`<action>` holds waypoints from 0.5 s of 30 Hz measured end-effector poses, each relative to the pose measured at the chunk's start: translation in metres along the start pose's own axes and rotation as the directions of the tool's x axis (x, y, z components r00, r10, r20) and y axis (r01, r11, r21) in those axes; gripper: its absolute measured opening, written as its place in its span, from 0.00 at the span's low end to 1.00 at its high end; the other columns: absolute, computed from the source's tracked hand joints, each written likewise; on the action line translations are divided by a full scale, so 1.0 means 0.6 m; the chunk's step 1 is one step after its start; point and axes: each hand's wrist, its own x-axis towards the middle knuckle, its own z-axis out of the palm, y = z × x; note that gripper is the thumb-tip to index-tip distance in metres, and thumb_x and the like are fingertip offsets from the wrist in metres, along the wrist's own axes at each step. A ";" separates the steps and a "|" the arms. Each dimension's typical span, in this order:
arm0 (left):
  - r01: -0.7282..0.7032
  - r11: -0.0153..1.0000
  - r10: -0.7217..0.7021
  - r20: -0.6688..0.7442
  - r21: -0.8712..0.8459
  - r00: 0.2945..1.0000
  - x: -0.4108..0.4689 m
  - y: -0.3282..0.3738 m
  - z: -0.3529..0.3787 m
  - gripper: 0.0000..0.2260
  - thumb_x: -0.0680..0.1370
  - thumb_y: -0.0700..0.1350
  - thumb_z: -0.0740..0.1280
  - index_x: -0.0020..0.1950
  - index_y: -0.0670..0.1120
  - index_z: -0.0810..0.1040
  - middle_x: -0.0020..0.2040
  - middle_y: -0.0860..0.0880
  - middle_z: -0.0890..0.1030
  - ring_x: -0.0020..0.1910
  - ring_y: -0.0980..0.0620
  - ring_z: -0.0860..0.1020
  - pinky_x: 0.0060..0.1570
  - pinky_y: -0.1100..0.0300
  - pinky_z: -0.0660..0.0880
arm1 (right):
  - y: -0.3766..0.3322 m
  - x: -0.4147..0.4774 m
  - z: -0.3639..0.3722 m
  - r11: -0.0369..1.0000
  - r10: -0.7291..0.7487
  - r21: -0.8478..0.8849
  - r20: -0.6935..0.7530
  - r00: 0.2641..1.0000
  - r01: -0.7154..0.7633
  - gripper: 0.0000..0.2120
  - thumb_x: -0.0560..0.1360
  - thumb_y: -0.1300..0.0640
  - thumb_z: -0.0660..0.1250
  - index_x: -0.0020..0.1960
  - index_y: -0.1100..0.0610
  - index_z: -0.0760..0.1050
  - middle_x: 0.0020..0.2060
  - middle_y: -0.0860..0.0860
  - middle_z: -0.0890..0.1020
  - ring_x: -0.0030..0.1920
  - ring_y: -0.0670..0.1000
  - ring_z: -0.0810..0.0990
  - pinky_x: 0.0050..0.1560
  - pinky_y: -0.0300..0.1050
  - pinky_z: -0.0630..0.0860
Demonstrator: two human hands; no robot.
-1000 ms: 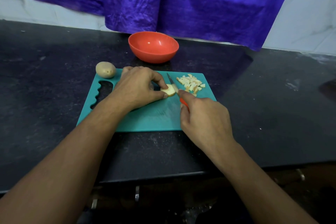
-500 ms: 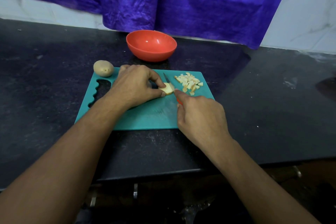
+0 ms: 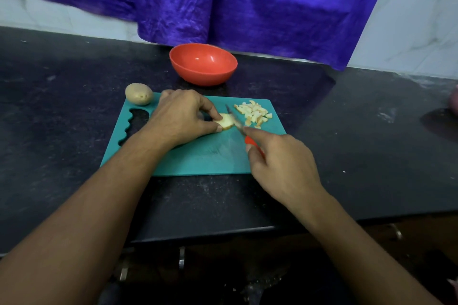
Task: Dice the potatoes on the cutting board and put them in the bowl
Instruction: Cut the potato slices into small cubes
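On the teal cutting board (image 3: pixel 198 161) my left hand (image 3: pixel 182 116) pinches a pale potato piece (image 3: pixel 226 121) between thumb and fingers. My right hand (image 3: pixel 280 163) grips a knife (image 3: pixel 235 120) by its red handle, index finger along the top; the blade rests against the right side of that piece. A heap of diced potato (image 3: pixel 254 114) lies at the board's far right corner. A whole unpeeled potato (image 3: pixel 138 93) sits at the board's far left corner. The empty red bowl (image 3: pixel 203 64) stands just behind the board.
The board lies on a black stone counter (image 3: pixel 359 131) whose front edge runs under my forearms. A purple cloth (image 3: pixel 223 2) hangs over the white tiled wall behind the bowl. A pinkish object (image 3: pixel 453 104) shows at the right edge.
The knife blade has shifted slightly along the potato piece, and my right hand has pulled back a little. My left hand keeps its hold.
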 end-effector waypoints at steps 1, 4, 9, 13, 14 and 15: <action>0.000 1.000 0.000 -0.002 -0.001 1.000 0.000 0.000 0.000 0.08 0.69 0.60 0.79 0.45 0.64 0.85 0.44 0.57 0.86 0.53 0.56 0.81 0.72 0.48 0.66 | -0.002 0.003 0.002 1.000 0.003 0.006 -0.023 1.000 -0.003 0.22 0.82 0.50 0.59 0.75 0.40 0.69 0.32 0.44 0.75 0.31 0.44 0.71 0.33 0.43 0.66; 0.002 1.000 -0.002 -0.005 -0.005 1.000 -0.001 0.001 0.000 0.08 0.69 0.60 0.79 0.45 0.63 0.85 0.42 0.57 0.86 0.52 0.56 0.81 0.72 0.48 0.65 | -0.014 0.019 0.005 1.000 -0.009 -0.025 -0.060 0.998 0.008 0.22 0.82 0.50 0.57 0.75 0.41 0.69 0.37 0.46 0.79 0.36 0.47 0.73 0.38 0.46 0.70; -0.005 1.000 0.005 -0.008 -0.025 1.000 -0.004 0.001 -0.001 0.08 0.68 0.60 0.79 0.44 0.63 0.85 0.40 0.57 0.85 0.49 0.57 0.81 0.70 0.48 0.68 | -0.028 0.036 0.017 0.994 -0.044 -0.105 -0.039 0.998 0.040 0.22 0.83 0.50 0.56 0.77 0.42 0.68 0.37 0.46 0.76 0.42 0.52 0.80 0.38 0.47 0.69; -0.005 1.000 0.004 -0.015 -0.026 1.000 -0.001 -0.002 0.001 0.09 0.68 0.59 0.79 0.46 0.62 0.86 0.40 0.57 0.85 0.49 0.56 0.81 0.70 0.48 0.67 | -0.027 0.036 0.027 0.992 -0.044 -0.120 -0.035 0.998 0.039 0.22 0.83 0.49 0.55 0.77 0.42 0.67 0.38 0.46 0.78 0.40 0.52 0.80 0.36 0.47 0.68; -0.005 1.000 0.005 -0.017 -0.021 1.000 -0.001 -0.002 0.002 0.09 0.68 0.59 0.79 0.46 0.61 0.87 0.40 0.57 0.85 0.49 0.56 0.81 0.71 0.49 0.66 | -0.027 0.036 0.029 0.991 -0.049 -0.130 -0.033 0.998 0.044 0.22 0.83 0.49 0.55 0.77 0.42 0.66 0.39 0.47 0.80 0.40 0.52 0.80 0.36 0.47 0.68; -0.003 1.000 0.002 -0.021 -0.016 1.000 0.000 -0.003 0.002 0.09 0.69 0.60 0.79 0.46 0.61 0.87 0.39 0.57 0.85 0.50 0.56 0.81 0.71 0.50 0.65 | -0.027 0.036 0.030 0.989 -0.053 -0.139 -0.027 0.998 0.049 0.23 0.83 0.49 0.54 0.78 0.42 0.65 0.40 0.47 0.80 0.40 0.52 0.80 0.36 0.47 0.69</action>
